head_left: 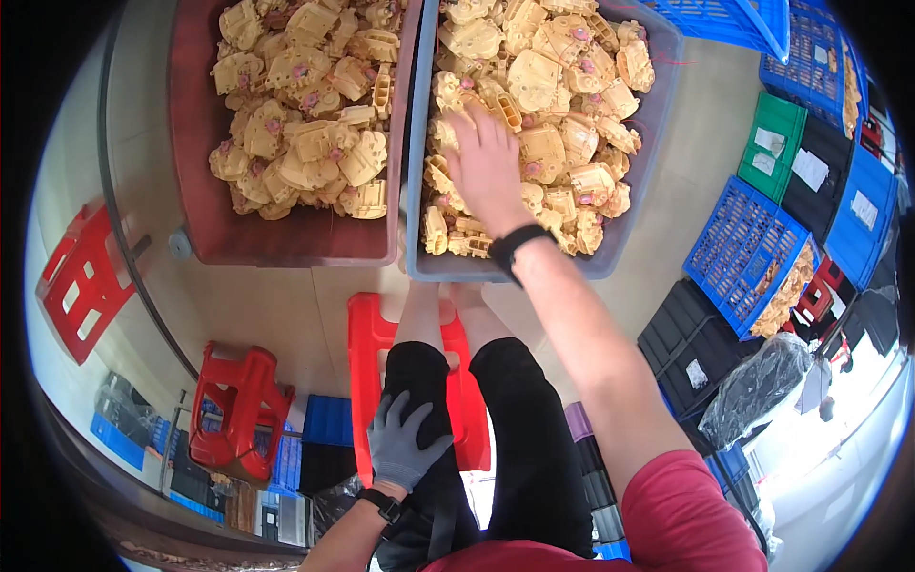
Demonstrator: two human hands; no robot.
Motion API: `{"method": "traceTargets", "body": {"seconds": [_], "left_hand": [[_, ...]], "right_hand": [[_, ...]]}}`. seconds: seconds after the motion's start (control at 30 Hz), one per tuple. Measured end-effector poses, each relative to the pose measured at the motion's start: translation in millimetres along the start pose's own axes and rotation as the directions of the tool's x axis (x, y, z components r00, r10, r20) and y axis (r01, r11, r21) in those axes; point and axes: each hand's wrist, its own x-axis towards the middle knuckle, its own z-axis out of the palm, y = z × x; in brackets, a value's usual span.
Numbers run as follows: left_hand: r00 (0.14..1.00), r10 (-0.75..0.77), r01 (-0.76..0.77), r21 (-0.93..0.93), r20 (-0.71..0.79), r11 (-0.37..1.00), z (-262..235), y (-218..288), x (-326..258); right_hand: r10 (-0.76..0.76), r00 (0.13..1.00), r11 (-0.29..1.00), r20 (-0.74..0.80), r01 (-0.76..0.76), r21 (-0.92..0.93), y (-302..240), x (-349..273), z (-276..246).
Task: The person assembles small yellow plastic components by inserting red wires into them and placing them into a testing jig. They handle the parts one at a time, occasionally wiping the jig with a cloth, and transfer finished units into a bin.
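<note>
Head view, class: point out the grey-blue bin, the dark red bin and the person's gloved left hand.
grey-blue bin (pixel 658 124): head view, on its bare right wall.
dark red bin (pixel 286 243): head view, on its bare floor near the front wall.
left hand (pixel 405 443): head view, on the back of the grey glove.

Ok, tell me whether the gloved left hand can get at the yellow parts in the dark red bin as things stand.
Probably yes: the left hand rests on the thigh, holding nothing, and the dark red bin lies open ahead on that side, nothing between.
</note>
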Motion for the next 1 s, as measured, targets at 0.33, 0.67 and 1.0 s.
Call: {"method": "traceTargets", "body": {"seconds": [0.33, 0.67, 1.0], "left_hand": [[1.0, -0.003, 0.003, -0.029, -0.009, 1.0, -6, -2, 1], [1.0, 0.016, -0.016, -0.041, -0.019, 0.999, -11, -3, 5], [1.0, 0.016, -0.016, -0.011, 0.006, 1.0, -11, -3, 6]], "right_hand": [[0.015, 0.934, 0.993, 0.358, 0.027, -0.112, 22, 32, 14], [0.132, 0.989, 0.975, -0.072, -0.143, -0.169, 73, 34, 4], [0.153, 0.982, 0.952, 0.113, -0.116, -0.283, 94, 9, -5]]}}
